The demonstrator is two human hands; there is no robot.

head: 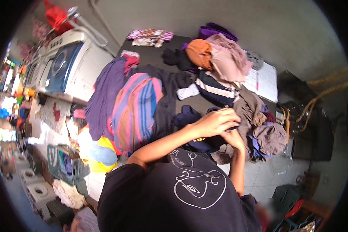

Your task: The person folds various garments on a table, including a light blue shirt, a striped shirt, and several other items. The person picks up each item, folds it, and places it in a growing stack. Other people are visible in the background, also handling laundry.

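Observation:
Both of my hands meet over a dark navy garment at the table's near edge. My left hand lies across the top, its fingers bent over dark cloth. Just beneath and to the right is my right hand, partly covered by the left one; its fingers are mostly hidden. Beyond them lie a dark striped garment, a small white cloth and brown clothes. A striped multicoloured cloth and a purple garment are heaped to the left.
An orange cloth and pink clothes are piled at the back of the dark table, near a white board. A washing machine stands left, a plastic basket below it. Another person is partly visible lower left.

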